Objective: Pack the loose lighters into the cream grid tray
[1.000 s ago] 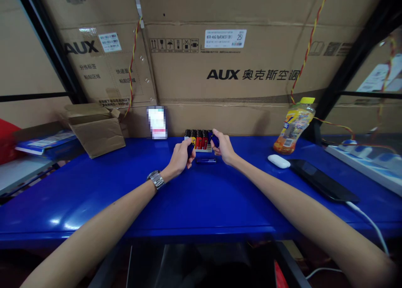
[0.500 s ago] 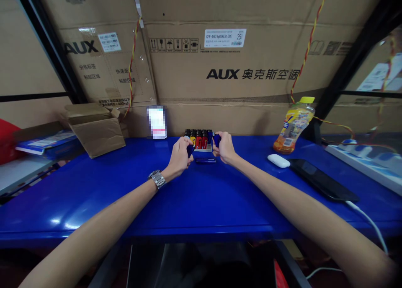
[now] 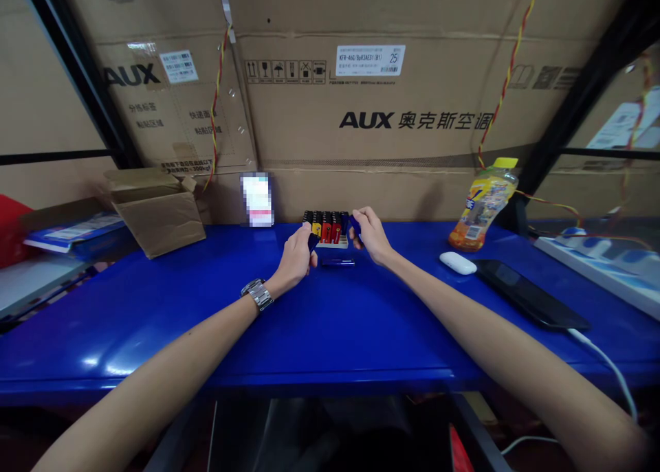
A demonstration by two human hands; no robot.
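Note:
Several lighters with black tops and yellow, red and dark blue bodies stand upright in rows in a white tray (image 3: 342, 244) at the back of the blue table. My left hand (image 3: 295, 253), with a metal watch on its wrist, is closed around a dark blue lighter (image 3: 313, 242) just left of the tray's front. On the other side, my right hand (image 3: 372, 234) grips another dark blue lighter (image 3: 355, 226) by the tray's right edge. A further dark blue lighter (image 3: 337, 262) lies flat on the table between the hands, in front of the tray.
On the right are a drink bottle (image 3: 482, 207), a white earbud case (image 3: 458, 263), a black device (image 3: 529, 293) on a white cable and a power strip (image 3: 603, 273). An open carton (image 3: 159, 214) and a lit phone (image 3: 257, 199) stand left. Big cardboard boxes (image 3: 412, 142) wall the back.
My right hand has risen slightly and its fingers have shifted on the lighter. My left hand stays almost where it was. The lighter on the table has not moved.

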